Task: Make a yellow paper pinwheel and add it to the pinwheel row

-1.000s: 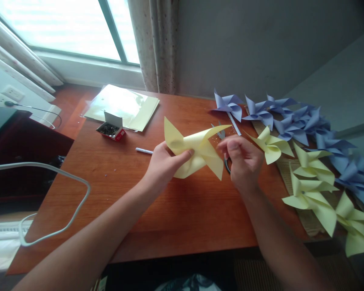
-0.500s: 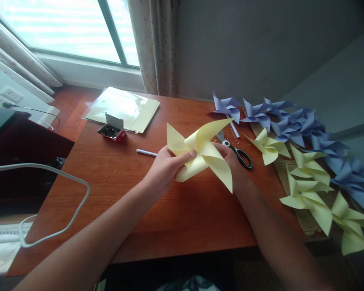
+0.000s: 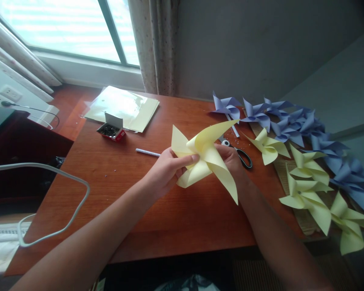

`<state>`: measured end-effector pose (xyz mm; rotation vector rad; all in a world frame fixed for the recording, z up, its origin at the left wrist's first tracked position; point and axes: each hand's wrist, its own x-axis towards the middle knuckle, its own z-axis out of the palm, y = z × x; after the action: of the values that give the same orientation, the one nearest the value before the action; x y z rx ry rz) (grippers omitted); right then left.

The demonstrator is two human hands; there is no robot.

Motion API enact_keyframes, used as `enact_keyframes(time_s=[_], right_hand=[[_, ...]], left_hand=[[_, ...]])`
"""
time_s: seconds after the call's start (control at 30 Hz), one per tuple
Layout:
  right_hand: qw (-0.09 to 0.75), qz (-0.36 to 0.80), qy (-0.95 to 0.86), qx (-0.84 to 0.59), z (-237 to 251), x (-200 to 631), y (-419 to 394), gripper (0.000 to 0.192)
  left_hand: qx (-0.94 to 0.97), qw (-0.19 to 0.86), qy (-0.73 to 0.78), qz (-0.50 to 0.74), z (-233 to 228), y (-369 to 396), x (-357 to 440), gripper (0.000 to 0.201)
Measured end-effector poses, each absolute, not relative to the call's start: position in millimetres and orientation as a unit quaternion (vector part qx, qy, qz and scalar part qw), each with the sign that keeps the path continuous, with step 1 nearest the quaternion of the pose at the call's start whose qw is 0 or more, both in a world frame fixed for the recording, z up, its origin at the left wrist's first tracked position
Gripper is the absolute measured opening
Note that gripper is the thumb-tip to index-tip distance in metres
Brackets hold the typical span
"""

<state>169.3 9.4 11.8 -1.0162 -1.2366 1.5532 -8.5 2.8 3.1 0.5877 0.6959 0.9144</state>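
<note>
A yellow paper pinwheel (image 3: 214, 155) with curled blades is held up above the table, between both hands. My left hand (image 3: 170, 167) grips it from the left, its thumb pressed on the middle and its other fingers behind the paper. From the right, my right hand (image 3: 230, 159) reaches behind the blades; most of its fingers are hidden there. Left of my left hand lies a pale paper stick (image 3: 147, 152), its right end covered by the hand. Beyond my right hand are scissors (image 3: 244, 157) with black and white handles.
Yellow pinwheels (image 3: 309, 194) and blue-purple pinwheels (image 3: 288, 127) line the right side, partly on cardboard (image 3: 307, 220). An opened small red box (image 3: 111, 131) of dark little pieces stands at left, before paper sheets in a clear sleeve (image 3: 124, 107). A white cable (image 3: 86, 194) loops at the left edge.
The pinwheel has shifted slightly right and turned a little, its lower right blade now hanging lower. Both hands keep hold of it.
</note>
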Motion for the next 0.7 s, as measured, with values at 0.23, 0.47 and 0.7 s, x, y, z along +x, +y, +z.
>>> enact_keyframes(time_s=[0.23,0.47,0.7], right_hand=[[0.444,0.591,-0.511,-0.439,6.9,171.0,6.3,0.026],[0.457,0.573,-0.529,-0.428,8.8,169.1,6.4,0.029],[0.454,0.571,-0.52,-0.444,7.9,169.4,9.2,0.028]], left_hand=[[0.271,0.817,0.309,0.404,8.5,1.8,-8.3,0.036],[0.26,0.826,0.299,0.401,5.0,-0.8,-8.3,0.025],[0.268,0.807,0.318,0.42,4.6,0.5,-7.6,0.023]])
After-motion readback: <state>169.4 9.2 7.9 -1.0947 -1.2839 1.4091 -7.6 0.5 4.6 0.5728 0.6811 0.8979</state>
